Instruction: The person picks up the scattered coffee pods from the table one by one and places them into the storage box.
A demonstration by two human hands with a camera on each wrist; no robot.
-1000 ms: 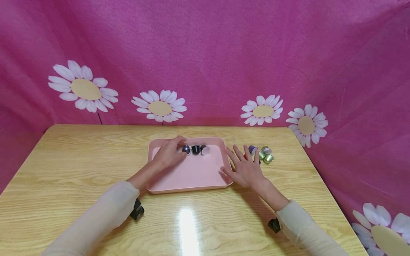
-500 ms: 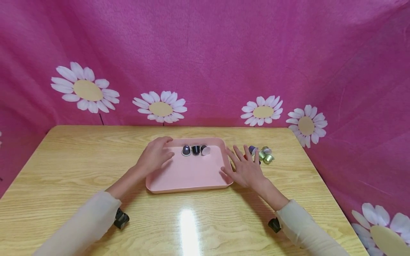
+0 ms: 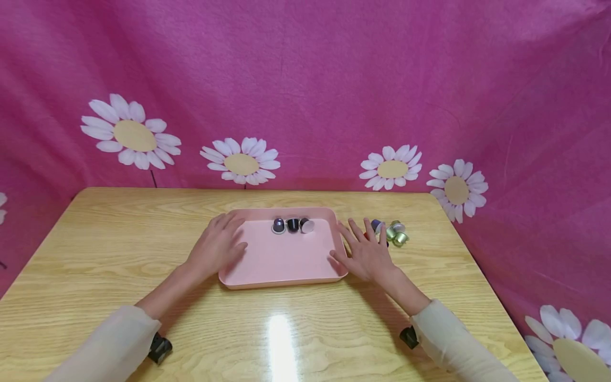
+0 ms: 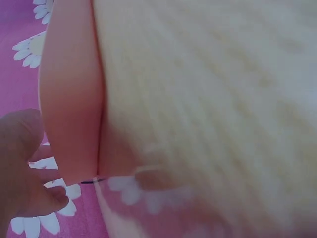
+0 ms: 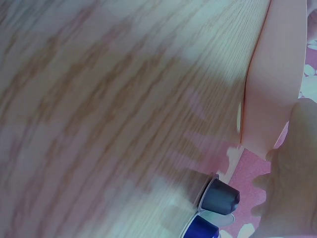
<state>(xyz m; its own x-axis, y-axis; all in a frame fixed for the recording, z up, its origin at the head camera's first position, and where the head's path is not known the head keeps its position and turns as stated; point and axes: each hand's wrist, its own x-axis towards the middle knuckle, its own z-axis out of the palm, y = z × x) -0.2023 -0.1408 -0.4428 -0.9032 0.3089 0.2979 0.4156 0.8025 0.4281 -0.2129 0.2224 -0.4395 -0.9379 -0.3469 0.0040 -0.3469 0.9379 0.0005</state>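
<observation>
A pink tray (image 3: 286, 265) lies on the table with three coffee capsules in a row near its far side: a dark purple one (image 3: 278, 226), a black one (image 3: 293, 225) and one showing its pale lid (image 3: 307, 226). My left hand (image 3: 214, 246) is at the tray's left edge, fingers spread loosely with nothing in them; whether it touches the rim cannot be told. At the right edge, my right hand (image 3: 365, 257) has its fingers spread and holds nothing. It partly hides a group of capsules, including a green one (image 3: 400, 239) and a purple-blue one (image 3: 376, 226).
A dark capsule (image 5: 219, 197) and a blue capsule (image 5: 200, 229) show near the right hand in the right wrist view. The wooden table (image 3: 119, 233) ends at a pink cloth (image 3: 310, 95) with daisies. Black wrist cameras sit under both sleeves.
My left hand has let go of the dark purple capsule and moved left, from the row to the tray's left edge. The right hand stays in place.
</observation>
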